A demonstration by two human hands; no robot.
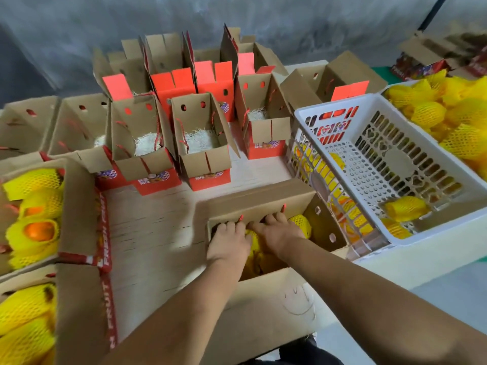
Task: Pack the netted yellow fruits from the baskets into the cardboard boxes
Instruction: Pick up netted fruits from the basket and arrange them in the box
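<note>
Hands: we had our left hand [228,239] and right hand [276,230] down inside the open cardboard box [276,301] in front of us.
Grip: fingers lay over the netted fruit [300,223]; we could not tell whether they held it.
Basket: the white basket [432,227] leaned just right of the box, with a few fruits inside.
Behind: small red boxes [208,177] stood open.

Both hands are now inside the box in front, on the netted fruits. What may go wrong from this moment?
1. Left hand and right hand press on the netted fruits in the cardboard box; hard pressing may bruise them.
2. The white basket lies tilted over the box's right side; it might slide or push on that wall.
3. The foam net in a box at the left has slipped open, so pushing may bare these fruits too.
</note>
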